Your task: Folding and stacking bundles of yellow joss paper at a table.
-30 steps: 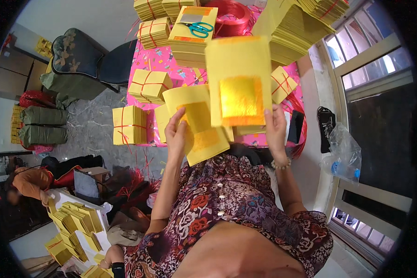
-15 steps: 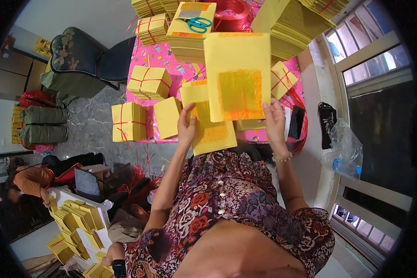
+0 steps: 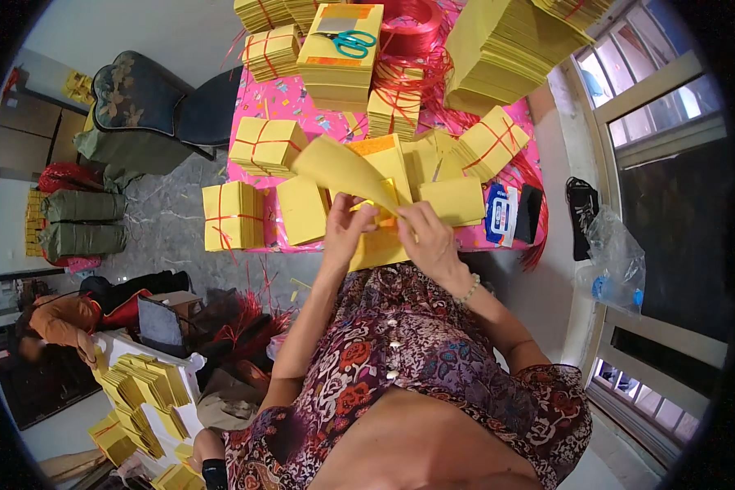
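Observation:
A yellow paper sheet (image 3: 341,167) is bent into a slanting curl above the near edge of the table. My right hand (image 3: 429,241) pinches its lower right end. Close beside it, my left hand (image 3: 349,229) has its fingers curled at the sheet's lower edge; its fingertips are partly hidden. Beneath the hands lies a pile of yellow paper sheets (image 3: 376,253) with an orange patch, largely covered by the bent sheet. To the left sits a loose yellow stack (image 3: 304,211), and to the right a small yellow paper stack (image 3: 453,202).
Yellow bundles tied with red string (image 3: 233,217) stand around the pink table (image 3: 253,98). Teal scissors (image 3: 353,44) lie on a tall stack, near a red string coil (image 3: 412,20). A blue-and-white packet (image 3: 500,214) sits at right. Another person (image 3: 64,325) is at lower left.
The sheet, held flat and upright before, is now turned leftward and bent over. My right hand has moved left and down, close to my left hand, uncovering the packet and stacks behind.

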`<control>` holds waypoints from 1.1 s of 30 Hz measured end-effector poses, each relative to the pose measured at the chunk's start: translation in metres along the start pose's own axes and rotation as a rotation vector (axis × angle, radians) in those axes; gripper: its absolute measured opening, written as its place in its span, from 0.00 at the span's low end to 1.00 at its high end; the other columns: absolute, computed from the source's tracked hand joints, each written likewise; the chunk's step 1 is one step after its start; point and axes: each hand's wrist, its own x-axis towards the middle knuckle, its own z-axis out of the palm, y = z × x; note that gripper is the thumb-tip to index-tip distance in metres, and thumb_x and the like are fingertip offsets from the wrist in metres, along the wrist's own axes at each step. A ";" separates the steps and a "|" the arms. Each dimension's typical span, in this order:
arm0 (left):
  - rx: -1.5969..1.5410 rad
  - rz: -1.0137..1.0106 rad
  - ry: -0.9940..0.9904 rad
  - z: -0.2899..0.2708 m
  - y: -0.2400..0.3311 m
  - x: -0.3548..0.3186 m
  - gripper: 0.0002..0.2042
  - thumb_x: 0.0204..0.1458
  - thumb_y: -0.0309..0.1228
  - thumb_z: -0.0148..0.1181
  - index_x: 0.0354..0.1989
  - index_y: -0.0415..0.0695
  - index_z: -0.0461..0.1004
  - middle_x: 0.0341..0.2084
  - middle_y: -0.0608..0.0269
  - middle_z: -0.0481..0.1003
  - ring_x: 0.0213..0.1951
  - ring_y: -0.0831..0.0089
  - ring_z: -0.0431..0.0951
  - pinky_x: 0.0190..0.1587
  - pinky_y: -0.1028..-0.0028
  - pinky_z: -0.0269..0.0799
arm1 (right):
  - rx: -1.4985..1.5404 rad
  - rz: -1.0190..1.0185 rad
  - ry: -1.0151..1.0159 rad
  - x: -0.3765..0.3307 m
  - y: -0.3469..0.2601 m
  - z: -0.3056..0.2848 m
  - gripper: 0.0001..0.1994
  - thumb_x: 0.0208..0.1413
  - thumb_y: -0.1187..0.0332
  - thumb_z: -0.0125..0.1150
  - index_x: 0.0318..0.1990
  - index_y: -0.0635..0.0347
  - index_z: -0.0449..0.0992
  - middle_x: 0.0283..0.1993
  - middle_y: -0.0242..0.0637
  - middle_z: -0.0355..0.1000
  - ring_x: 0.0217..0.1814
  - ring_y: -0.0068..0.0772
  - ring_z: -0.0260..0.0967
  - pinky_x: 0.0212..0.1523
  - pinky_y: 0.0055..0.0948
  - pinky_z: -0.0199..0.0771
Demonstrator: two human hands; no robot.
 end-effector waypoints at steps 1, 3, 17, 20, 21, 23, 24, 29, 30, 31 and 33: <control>-0.007 0.006 -0.017 0.005 0.000 -0.001 0.19 0.55 0.33 0.55 0.52 0.40 0.62 0.46 0.59 0.67 0.37 0.79 0.73 0.34 0.80 0.72 | 0.002 -0.004 -0.004 -0.001 -0.005 0.003 0.10 0.51 0.72 0.56 0.41 0.62 0.69 0.36 0.42 0.66 0.36 0.48 0.68 0.34 0.39 0.69; 0.006 -0.012 0.045 0.006 -0.004 0.001 0.17 0.53 0.28 0.56 0.50 0.39 0.62 0.42 0.62 0.68 0.36 0.81 0.72 0.32 0.81 0.70 | -0.077 -0.071 -0.035 -0.001 -0.012 0.004 0.09 0.50 0.71 0.57 0.39 0.63 0.70 0.36 0.41 0.67 0.37 0.46 0.68 0.35 0.37 0.69; -0.032 0.054 -0.053 0.029 0.031 0.002 0.20 0.50 0.24 0.60 0.52 0.38 0.66 0.41 0.65 0.71 0.37 0.82 0.71 0.42 0.80 0.69 | 0.953 0.178 -0.172 0.019 -0.013 0.010 0.26 0.63 0.62 0.46 0.63 0.66 0.50 0.59 0.40 0.57 0.63 0.30 0.53 0.63 0.29 0.52; -0.033 0.064 -0.076 0.029 0.035 0.001 0.21 0.48 0.24 0.62 0.52 0.39 0.66 0.39 0.65 0.70 0.36 0.82 0.71 0.43 0.80 0.69 | 0.872 0.138 -0.204 0.021 -0.022 -0.003 0.27 0.63 0.63 0.45 0.64 0.67 0.47 0.61 0.42 0.56 0.63 0.31 0.55 0.64 0.29 0.50; -0.017 0.071 -0.081 0.030 0.036 0.000 0.22 0.47 0.24 0.63 0.52 0.39 0.66 0.38 0.65 0.70 0.35 0.82 0.71 0.43 0.80 0.69 | 0.871 0.142 -0.202 0.020 -0.025 -0.005 0.27 0.63 0.63 0.45 0.64 0.67 0.47 0.61 0.42 0.56 0.63 0.31 0.55 0.64 0.29 0.50; -0.025 0.064 -0.083 0.030 0.034 0.000 0.22 0.47 0.24 0.64 0.52 0.39 0.66 0.38 0.65 0.69 0.35 0.82 0.71 0.42 0.81 0.70 | 0.933 0.181 -0.202 0.017 -0.029 -0.006 0.27 0.64 0.64 0.43 0.65 0.66 0.45 0.62 0.42 0.54 0.63 0.31 0.56 0.64 0.29 0.50; -0.031 0.062 -0.082 0.030 0.034 0.000 0.22 0.46 0.23 0.64 0.52 0.39 0.67 0.37 0.66 0.69 0.34 0.82 0.71 0.41 0.81 0.70 | 0.934 0.183 -0.201 0.016 -0.029 -0.007 0.27 0.64 0.64 0.43 0.65 0.66 0.45 0.62 0.42 0.54 0.63 0.31 0.56 0.64 0.29 0.50; -0.035 0.067 -0.081 0.032 0.034 -0.001 0.23 0.45 0.23 0.66 0.51 0.39 0.66 0.37 0.66 0.68 0.33 0.83 0.71 0.39 0.83 0.70 | 1.010 0.211 -0.234 0.014 -0.029 -0.007 0.27 0.65 0.63 0.39 0.66 0.66 0.42 0.63 0.43 0.53 0.64 0.32 0.55 0.64 0.29 0.51; -0.054 0.065 -0.078 0.032 0.034 -0.001 0.24 0.44 0.23 0.66 0.51 0.39 0.66 0.37 0.67 0.67 0.33 0.83 0.71 0.39 0.83 0.70 | 1.010 0.211 -0.234 0.014 -0.030 -0.008 0.27 0.65 0.63 0.39 0.66 0.66 0.42 0.63 0.43 0.53 0.64 0.32 0.55 0.64 0.29 0.51; -0.054 0.064 -0.078 0.033 0.035 -0.001 0.24 0.44 0.23 0.66 0.51 0.39 0.66 0.37 0.67 0.67 0.33 0.83 0.71 0.39 0.83 0.70 | 1.011 0.209 -0.255 0.014 -0.030 -0.009 0.27 0.65 0.63 0.38 0.66 0.66 0.42 0.63 0.43 0.53 0.64 0.32 0.54 0.64 0.29 0.50; -0.041 0.080 -0.075 0.033 0.037 -0.002 0.24 0.44 0.24 0.67 0.51 0.39 0.66 0.36 0.67 0.67 0.32 0.83 0.71 0.38 0.83 0.70 | 1.011 0.207 -0.276 0.014 -0.029 -0.010 0.26 0.66 0.62 0.37 0.66 0.65 0.42 0.63 0.43 0.53 0.65 0.33 0.53 0.64 0.29 0.49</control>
